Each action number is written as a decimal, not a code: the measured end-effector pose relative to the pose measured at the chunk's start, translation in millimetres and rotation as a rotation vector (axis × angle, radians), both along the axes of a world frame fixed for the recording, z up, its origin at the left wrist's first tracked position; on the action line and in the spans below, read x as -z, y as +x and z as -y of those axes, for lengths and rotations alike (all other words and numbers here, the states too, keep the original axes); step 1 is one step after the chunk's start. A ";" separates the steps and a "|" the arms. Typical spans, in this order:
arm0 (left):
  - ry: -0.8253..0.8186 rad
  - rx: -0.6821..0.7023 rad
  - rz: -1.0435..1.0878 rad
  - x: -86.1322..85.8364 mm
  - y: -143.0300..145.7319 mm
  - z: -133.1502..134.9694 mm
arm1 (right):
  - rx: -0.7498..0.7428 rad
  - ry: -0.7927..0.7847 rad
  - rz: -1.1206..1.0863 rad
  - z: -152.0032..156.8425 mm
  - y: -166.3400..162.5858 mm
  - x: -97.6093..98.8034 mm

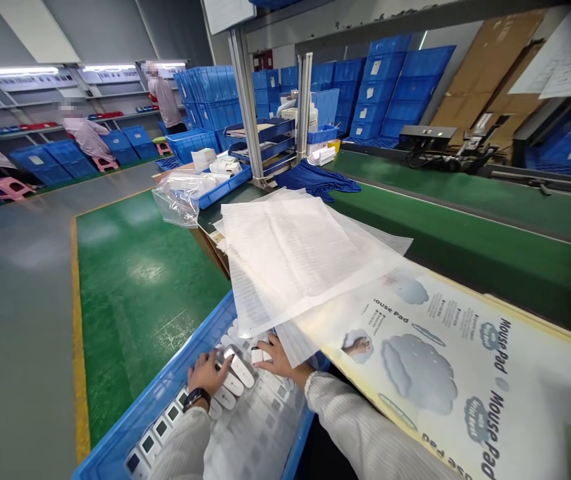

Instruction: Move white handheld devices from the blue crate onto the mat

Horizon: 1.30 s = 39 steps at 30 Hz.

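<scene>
A blue bin [110,445] below me holds rows of white handheld devices [165,427] with small dark screens. My left hand [206,375], wearing a dark wristband, closes over several tilted white devices [234,385] in the bin, thumb against the end of one. Across from it, my right hand [279,358] pinches a smaller-looking white device [257,355]; its far end is hidden by the fingers. Translucent foam sheet [250,433] covers other devices at the bin's right side. A loose white foam sheet [295,260] hangs over the bin's far end, close above my right hand.
A bench covered with printed mouse pad sheeting [418,373] stands right of the bin. Behind are a green conveyor belt [445,240], a metal post [246,107], a blue cloth [318,179] and a blue tray [225,189]. People in pink work clothes [85,137] are far left.
</scene>
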<state>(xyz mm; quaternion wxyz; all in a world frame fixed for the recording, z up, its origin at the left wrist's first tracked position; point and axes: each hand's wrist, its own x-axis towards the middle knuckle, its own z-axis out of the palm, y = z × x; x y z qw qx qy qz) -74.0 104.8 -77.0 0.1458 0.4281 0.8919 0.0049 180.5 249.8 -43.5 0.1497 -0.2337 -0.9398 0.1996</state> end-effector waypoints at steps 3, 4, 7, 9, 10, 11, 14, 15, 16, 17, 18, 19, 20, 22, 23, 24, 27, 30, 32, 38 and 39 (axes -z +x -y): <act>0.000 -0.067 -0.129 5.0 -2.7 22.1 | -0.020 -0.019 0.003 -0.7 0.6 0.6; -0.007 -0.094 -0.157 7.1 -3.4 30.0 | -0.022 -0.023 0.001 -0.9 -0.2 3.0; -0.009 -0.112 -0.180 12.2 -2.2 47.5 | -0.006 -0.028 -0.010 -0.9 -4.2 12.9; 0.003 -0.084 -0.182 13.8 1.4 50.6 | 0.000 -0.030 -0.009 -0.3 -6.5 18.1; 0.006 -0.075 -0.188 14.2 3.6 49.5 | 0.001 -0.031 -0.009 0.0 -7.0 19.5; 0.007 -0.067 -0.196 14.4 5.6 47.1 | 0.000 -0.031 -0.011 0.3 -7.2 19.9; 0.018 -0.034 -0.205 14.0 8.5 34.0 | 0.004 -0.023 -0.030 0.5 -6.0 18.3; 0.020 -0.025 -0.189 13.4 8.0 28.4 | 0.002 -0.025 -0.035 0.4 -5.7 17.6; 0.015 -0.017 -0.161 12.4 6.8 22.7 | -0.003 -0.029 -0.038 0.1 -5.5 17.3; 0.003 -0.013 -0.125 11.3 5.0 17.0 | -0.009 -0.033 -0.038 -0.2 -5.7 17.4; -0.013 -0.011 -0.080 10.0 2.7 11.8 | -0.015 -0.037 -0.037 -0.5 -6.0 17.7; -0.031 -0.009 -0.034 8.7 0.1 7.1 | -0.020 -0.042 -0.035 -0.8 -6.4 18.1; -0.045 -0.004 0.006 7.4 -2.6 3.4 | -0.023 -0.047 -0.030 -1.0 -6.9 18.3; -0.054 0.014 0.058 5.4 -7.5 -1.2 | -0.025 -0.062 -0.012 -1.0 -7.7 17.5; -0.052 0.027 0.071 4.7 -9.4 -2.2 | -0.024 -0.068 -0.001 -0.9 -7.8 16.2; -0.050 0.039 0.079 4.1 -10.8 -2.9 | -0.025 -0.071 0.009 -0.6 -7.9 14.4; -0.037 0.070 0.097 3.0 -12.5 -6.1 | -0.031 -0.059 0.011 0.1 -7.3 7.1; -0.021 0.131 0.128 2.6 -11.5 -14.8 | -0.036 -0.030 0.007 0.7 -6.4 1.2; -0.017 0.168 0.160 3.1 -10.6 -21.9 | -0.031 -0.015 0.018 1.3 -5.9 -0.5; 0.003 0.189 0.215 5.4 -11.2 -28.1 | -0.014 0.007 0.011 1.9 -5.8 0.5; 0.012 0.197 0.226 5.6 -11.8 -27.1 | -0.020 0.010 0.012 1.6 -6.0 1.1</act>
